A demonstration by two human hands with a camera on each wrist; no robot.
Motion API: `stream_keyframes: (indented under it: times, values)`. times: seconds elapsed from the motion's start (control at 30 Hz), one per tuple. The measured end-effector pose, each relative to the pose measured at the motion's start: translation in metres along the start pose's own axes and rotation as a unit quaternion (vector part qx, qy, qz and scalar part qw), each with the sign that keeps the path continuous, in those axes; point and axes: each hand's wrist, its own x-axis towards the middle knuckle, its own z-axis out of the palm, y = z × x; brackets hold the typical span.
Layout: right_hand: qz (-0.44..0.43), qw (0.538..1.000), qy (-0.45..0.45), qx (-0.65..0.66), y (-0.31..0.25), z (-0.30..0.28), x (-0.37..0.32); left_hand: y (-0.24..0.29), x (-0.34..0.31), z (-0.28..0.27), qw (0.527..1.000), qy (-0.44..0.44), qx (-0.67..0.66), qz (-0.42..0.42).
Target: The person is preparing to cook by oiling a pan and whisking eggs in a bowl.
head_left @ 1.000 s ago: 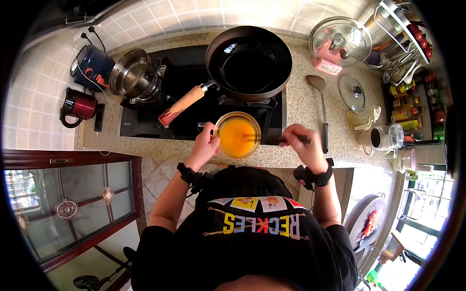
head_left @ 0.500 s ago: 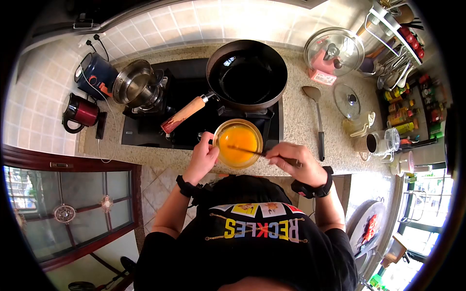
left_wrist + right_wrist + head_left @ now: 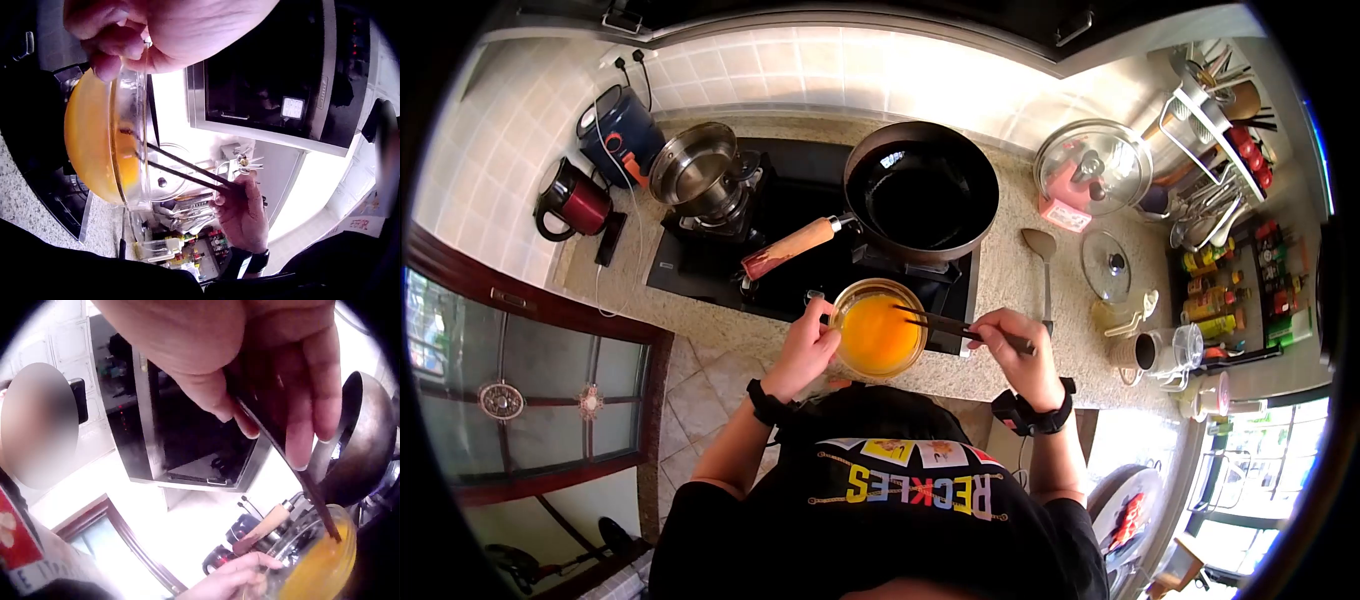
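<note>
A clear glass bowl (image 3: 135, 94) of yellow-orange beaten egg (image 3: 875, 338) is at the counter's front edge. My left hand (image 3: 804, 345) grips the bowl's left rim, thumb and fingers pinching the glass. In my right hand (image 3: 1022, 355) is a pair of dark chopsticks (image 3: 950, 325), pinched between thumb and fingers. They slant leftward over the right rim, and in the left wrist view their tips reach inside the bowl. The right wrist view shows the bowl tilted below the right hand, with a chopstick end at the egg.
Behind the bowl, a dark wok (image 3: 920, 200) with a wooden handle (image 3: 790, 248) sits on the stove. A steel pot (image 3: 695, 170) is on the left burner. Rightward lie a spatula (image 3: 1041, 245), a small glass lid (image 3: 1107, 266) and a larger lid (image 3: 1092, 165).
My right hand has moved the chopsticks through the egg, their angle shifting between frames. The left hand keeps its grip on the bowl. The head view has tilted upward.
</note>
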Motion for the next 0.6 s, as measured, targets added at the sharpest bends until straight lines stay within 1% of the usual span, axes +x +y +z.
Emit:
stream_keyframes:
  times: [0.07, 0.1, 0.13, 0.2, 0.27, 0.3, 0.33, 0.4, 0.43, 0.47, 0.53, 0.6]
  values:
    - [-0.069, 0.996, -0.030, -0.055, 0.002, 0.006, -0.002, 0.002, -0.003, -0.001, 1.000, 0.006, -0.004, -0.001]
    - [-0.075, 0.995, -0.069, -0.010, 0.000, 0.011, -0.004, 0.004, -0.003, -0.002, 1.000, 0.000, -0.005, -0.004]
    - [-0.084, 0.990, -0.108, -0.028, -0.006, 0.009, -0.004, 0.005, -0.004, -0.002, 1.000, -0.005, -0.005, -0.008]
    - [-0.008, 0.996, -0.075, 0.045, 0.002, 0.006, -0.008, 0.003, -0.004, -0.003, 1.000, -0.001, -0.005, -0.011]
    - [0.009, 0.999, 0.014, 0.039, 0.005, 0.003, -0.004, 0.001, -0.005, -0.003, 1.000, -0.004, -0.001, -0.013]
    - [0.034, 0.997, 0.047, 0.055, 0.005, 0.005, -0.002, 0.000, -0.005, -0.003, 1.000, -0.009, -0.017, -0.022]
    - [0.035, 0.997, 0.048, 0.056, 0.003, 0.008, -0.002, 0.000, -0.004, -0.002, 0.999, -0.014, -0.034, -0.030]
    - [-0.054, 0.996, -0.064, -0.017, -0.001, 0.013, -0.004, 0.000, -0.004, 0.000, 0.999, -0.016, -0.032, -0.034]
    - [-0.075, 0.992, -0.098, -0.012, -0.002, 0.014, -0.003, -0.001, -0.004, 0.000, 0.999, -0.017, -0.029, -0.037]
    - [-0.074, 0.992, -0.097, -0.011, 0.002, 0.012, -0.004, -0.002, -0.004, -0.001, 0.999, -0.018, -0.028, -0.038]
    - [0.015, 0.999, -0.028, 0.039, 0.013, 0.003, -0.007, -0.008, -0.004, 0.000, 0.998, -0.019, -0.043, -0.041]
    - [0.023, 0.998, 0.051, 0.013, 0.005, 0.003, -0.001, -0.012, -0.003, 0.000, 0.998, -0.018, -0.039, -0.040]
